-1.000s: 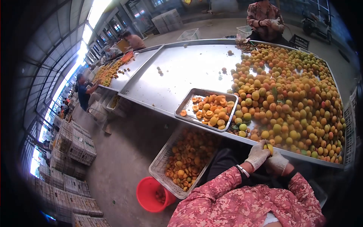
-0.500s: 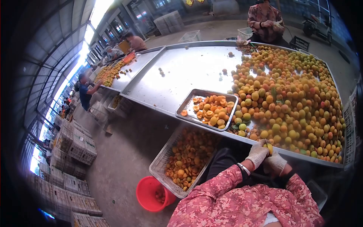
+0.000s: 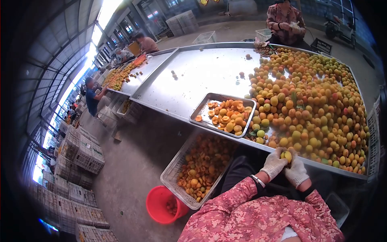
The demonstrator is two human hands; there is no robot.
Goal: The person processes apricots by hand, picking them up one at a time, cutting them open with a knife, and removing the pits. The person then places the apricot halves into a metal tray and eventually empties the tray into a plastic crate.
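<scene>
Both my hands wear pale gloves and meet at the near edge of the metal table point(image 3: 164, 109). My left hand point(image 3: 274, 164) is closed on a yellow-orange fruit point(image 3: 286, 156). Against the fruit's other side, my right hand point(image 3: 296, 171) has its fingers closed round it too. Whole fruits point(image 3: 318, 117) lie heaped just beyond my hands. To their left, a metal tray point(image 3: 196, 122) holds halved fruit. A plastic crate point(image 3: 171, 177) of halves stands below the table edge, beside a red bucket point(image 3: 155, 205) with a few small brown things inside.
Across the table sits a person point(image 3: 285, 24) with gloved hands. Another person point(image 3: 93, 97) works at a farther table on the left. Stacked crates point(image 3: 82, 151) line the left side. A plastic container point(image 3: 336, 209) stands low at the right.
My right hand has risen from below the fruit to its right side. The fruit now shows more fully between both hands. The view has shifted slightly.
</scene>
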